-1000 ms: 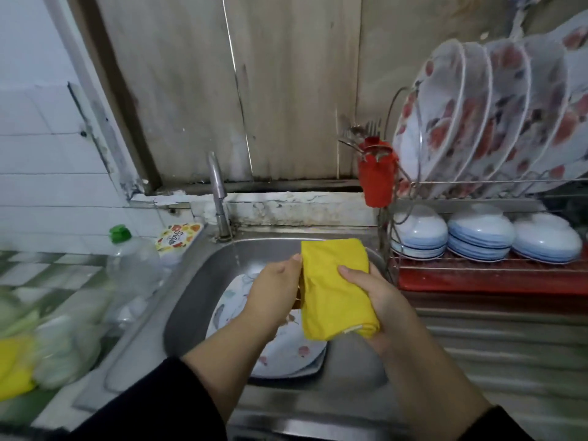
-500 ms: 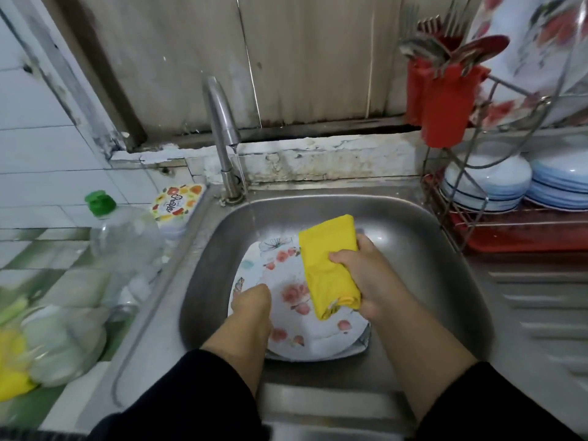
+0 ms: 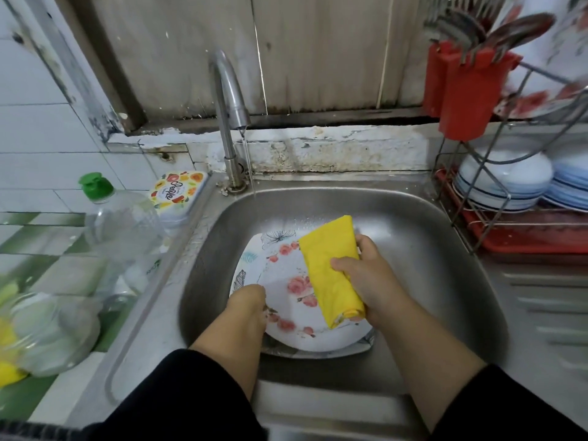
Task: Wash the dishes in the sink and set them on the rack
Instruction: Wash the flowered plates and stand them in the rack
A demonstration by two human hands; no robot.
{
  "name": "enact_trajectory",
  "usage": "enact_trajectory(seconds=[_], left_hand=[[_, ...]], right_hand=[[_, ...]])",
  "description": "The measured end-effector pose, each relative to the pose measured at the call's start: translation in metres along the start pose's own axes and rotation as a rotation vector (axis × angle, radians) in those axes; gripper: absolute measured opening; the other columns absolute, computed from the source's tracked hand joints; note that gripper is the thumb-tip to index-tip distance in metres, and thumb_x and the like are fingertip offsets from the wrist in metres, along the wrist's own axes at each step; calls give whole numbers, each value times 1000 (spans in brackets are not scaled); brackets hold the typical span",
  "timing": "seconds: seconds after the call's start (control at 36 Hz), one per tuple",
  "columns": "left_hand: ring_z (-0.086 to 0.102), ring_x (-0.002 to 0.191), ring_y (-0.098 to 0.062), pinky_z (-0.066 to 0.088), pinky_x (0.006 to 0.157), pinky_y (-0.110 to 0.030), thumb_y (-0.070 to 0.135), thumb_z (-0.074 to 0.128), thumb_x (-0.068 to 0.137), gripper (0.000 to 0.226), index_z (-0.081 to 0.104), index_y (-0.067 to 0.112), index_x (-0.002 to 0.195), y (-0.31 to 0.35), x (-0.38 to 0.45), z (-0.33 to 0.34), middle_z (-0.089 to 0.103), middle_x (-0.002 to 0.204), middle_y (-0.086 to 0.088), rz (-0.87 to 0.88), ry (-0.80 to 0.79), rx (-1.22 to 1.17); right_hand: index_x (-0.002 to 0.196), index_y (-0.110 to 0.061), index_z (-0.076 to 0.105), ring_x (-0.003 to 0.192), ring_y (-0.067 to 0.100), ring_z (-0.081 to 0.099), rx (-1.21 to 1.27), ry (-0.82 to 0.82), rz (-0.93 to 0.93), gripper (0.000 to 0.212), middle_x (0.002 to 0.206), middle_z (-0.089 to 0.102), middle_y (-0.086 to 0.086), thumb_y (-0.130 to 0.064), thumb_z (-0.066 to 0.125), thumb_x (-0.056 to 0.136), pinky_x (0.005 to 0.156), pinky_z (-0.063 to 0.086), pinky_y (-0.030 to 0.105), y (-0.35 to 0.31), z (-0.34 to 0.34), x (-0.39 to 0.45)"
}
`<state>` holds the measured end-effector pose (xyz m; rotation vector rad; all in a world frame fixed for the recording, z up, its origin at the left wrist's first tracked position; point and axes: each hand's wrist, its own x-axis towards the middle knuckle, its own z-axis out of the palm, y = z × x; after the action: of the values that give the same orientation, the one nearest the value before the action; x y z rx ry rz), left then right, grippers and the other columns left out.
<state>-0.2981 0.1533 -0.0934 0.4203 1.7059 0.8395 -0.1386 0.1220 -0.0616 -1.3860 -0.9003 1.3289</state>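
A stack of white floral plates (image 3: 288,275) lies flat in the steel sink (image 3: 429,249). My left hand (image 3: 249,302) reaches down onto the near-left rim of the top plate, fingers curled over its edge. My right hand (image 3: 366,275) grips a folded yellow cloth (image 3: 331,265) held just above the right side of the plates. A thin stream of water runs from the tap (image 3: 229,100) into the back of the sink. The dish rack (image 3: 496,214) stands at the right with stacked bowls and upright floral plates.
A red cutlery holder (image 3: 467,87) with spoons and forks hangs on the rack's left end. Left of the sink stand a clear bottle with a green cap (image 3: 117,224), a small printed tub (image 3: 178,192) and a glass bowl (image 3: 47,332). A ribbed drainboard (image 3: 547,313) lies right.
Both hands have dropped from above the sink down into it. My left hand let go of the cloth and went onto the plate's edge. The view tilted downward and closer.
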Motion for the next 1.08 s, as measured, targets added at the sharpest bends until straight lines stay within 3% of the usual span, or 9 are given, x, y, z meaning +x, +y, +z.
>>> enact_trajectory(seconds=[0.08, 0.17, 0.22, 0.33, 0.5, 0.67, 0.78, 1.0, 1.08], left_hand=[[58, 105, -35, 46, 81, -37, 6, 41, 99, 31, 49, -3, 128, -2, 11, -3, 56, 126, -21, -11, -11, 22], [62, 80, -31, 49, 61, -38, 7, 50, 95, 22, 55, 0, 115, 4, 3, -5, 63, 95, -17, -27, -19, -86], [59, 71, -27, 52, 66, -39, 4, 52, 93, 16, 57, 2, 109, 6, 1, -6, 61, 83, -14, -18, -81, -164], [60, 75, -24, 52, 81, -39, 10, 55, 92, 6, 54, 9, 98, 10, -13, -7, 62, 85, -10, 91, -121, -300], [62, 102, -36, 49, 92, -50, 7, 43, 89, 37, 55, 12, 123, 12, -24, -7, 67, 111, -18, 185, -290, -379], [65, 85, -28, 54, 71, -38, 5, 40, 91, 32, 60, 23, 108, 23, -41, 4, 70, 94, -10, 363, -275, -271], [66, 88, -31, 54, 83, -46, 8, 38, 92, 30, 61, 27, 97, 42, -58, 8, 70, 95, -10, 482, -294, -116], [64, 88, -21, 48, 61, -29, 11, 37, 95, 45, 49, 35, 131, 73, -79, 11, 67, 107, -4, 706, -289, 80], [63, 77, -19, 44, 53, -26, 12, 38, 95, 29, 57, 25, 113, 77, -87, 12, 67, 92, -3, 723, -279, 115]], right_hand=[[110, -30, 46, 99, 33, 60, 9, 4, 11, 34, 115, 57, 6, -6, 58, 89, 87, 52, 53, 0, -1, 2], [107, -31, 47, 99, 33, 60, 40, 13, 16, 33, 116, 57, 6, -6, 58, 89, 87, 51, 53, 0, -3, 3], [107, -31, 48, 100, 33, 60, 60, 24, 15, 34, 118, 57, 7, -6, 59, 88, 87, 51, 54, 0, -4, 4], [106, -29, 50, 101, 35, 60, 119, 40, 12, 34, 119, 58, 10, -2, 59, 87, 87, 51, 53, -1, -5, 4], [126, -19, 47, 97, 32, 61, 194, 51, 25, 44, 118, 59, 10, -2, 59, 88, 76, 53, 41, -4, -8, 4], [119, -26, 46, 94, 30, 62, 243, 30, 11, 39, 110, 60, 5, -3, 57, 90, 76, 53, 43, -7, -13, 4], [119, -27, 45, 91, 29, 62, 303, 70, -1, 39, 109, 59, 5, -3, 57, 91, 69, 52, 38, -13, -19, 3], [121, -23, 47, 91, 28, 62, 389, 148, -31, 39, 106, 60, 4, -3, 57, 90, 66, 51, 36, -23, -24, -2], [126, -20, 47, 89, 28, 63, 383, 162, -33, 42, 110, 61, 8, -3, 57, 89, 64, 52, 35, -23, -24, -4]])
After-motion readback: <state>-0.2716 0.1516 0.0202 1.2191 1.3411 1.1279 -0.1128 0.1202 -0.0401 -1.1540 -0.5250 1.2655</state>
